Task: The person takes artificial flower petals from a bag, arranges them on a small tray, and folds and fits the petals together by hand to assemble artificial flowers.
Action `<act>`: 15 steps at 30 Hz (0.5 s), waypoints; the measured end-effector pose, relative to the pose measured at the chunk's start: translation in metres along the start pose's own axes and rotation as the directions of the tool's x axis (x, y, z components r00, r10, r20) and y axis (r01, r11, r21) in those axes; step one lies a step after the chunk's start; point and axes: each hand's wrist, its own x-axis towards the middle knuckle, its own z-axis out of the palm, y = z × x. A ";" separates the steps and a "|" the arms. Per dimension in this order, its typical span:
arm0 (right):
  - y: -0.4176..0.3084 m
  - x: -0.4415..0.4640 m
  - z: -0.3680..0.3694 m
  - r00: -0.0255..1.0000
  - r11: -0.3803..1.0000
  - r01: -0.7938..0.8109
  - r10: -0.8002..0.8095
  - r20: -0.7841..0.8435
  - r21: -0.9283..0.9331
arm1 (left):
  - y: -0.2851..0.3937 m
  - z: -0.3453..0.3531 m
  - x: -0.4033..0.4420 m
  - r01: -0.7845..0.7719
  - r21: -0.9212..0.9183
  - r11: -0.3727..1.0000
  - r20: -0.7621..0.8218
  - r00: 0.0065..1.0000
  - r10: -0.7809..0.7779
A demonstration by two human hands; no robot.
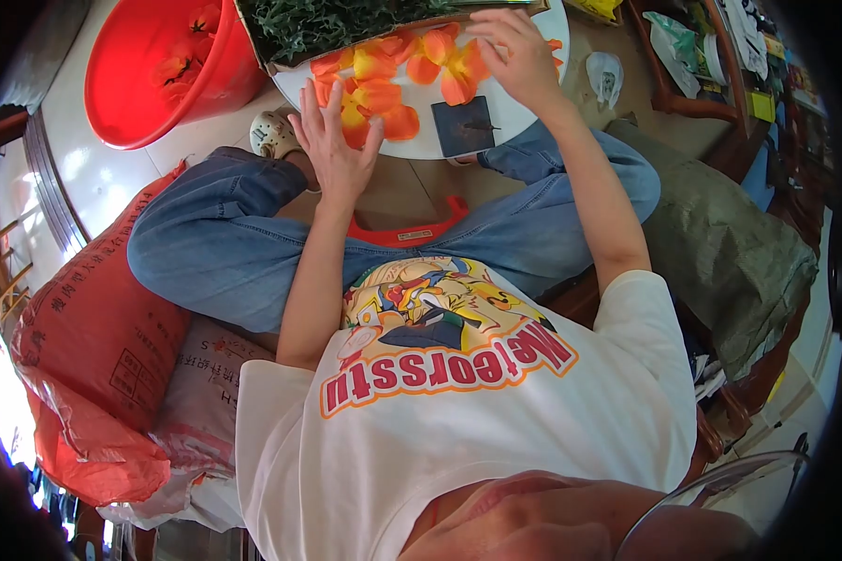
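Observation:
Orange and yellow artificial flower petals [374, 96] lie in clusters on a round white table [412, 148]. My left hand [335, 154] is over the left petals, fingers spread, its fingertips near or touching them. My right hand [519, 58] reaches over the far right petals, its fingers apart and nothing visible in them. Between my hands and nearer to me lies a dark square pad [463, 127] with a small thin dark piece on it. An open cardboard box [295, 62] of green artificial leaves [318, 23] stands at the table's far side.
A red basin [126, 84] with orange-red petals stands on the left. Large red sacks [112, 318] are beside my left leg, and a grey-green sack [730, 238] is on my right. A red plastic piece [412, 232] lies between my legs. Wooden furniture [697, 103] stands at the right.

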 end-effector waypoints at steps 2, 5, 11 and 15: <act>-0.007 0.023 -0.013 0.989 0.993 -0.121 0.122 -0.086 0.017 | -0.001 0.000 -0.001 -0.002 -0.014 1.000 -0.035 0.999 0.001; 0.012 0.037 -0.012 0.960 0.964 -0.257 0.263 -0.093 0.066 | 0.001 -0.002 0.000 0.009 -0.040 0.999 -0.049 0.999 -0.011; 0.071 0.065 0.031 0.929 0.934 -0.341 0.352 0.114 -0.101 | 0.005 -0.003 -0.001 -0.036 -0.032 0.999 -0.069 0.997 0.034; 0.087 0.075 0.053 0.890 0.913 -0.386 0.406 0.207 -0.130 | 0.014 -0.005 0.001 -0.096 -0.035 0.995 -0.067 0.993 0.094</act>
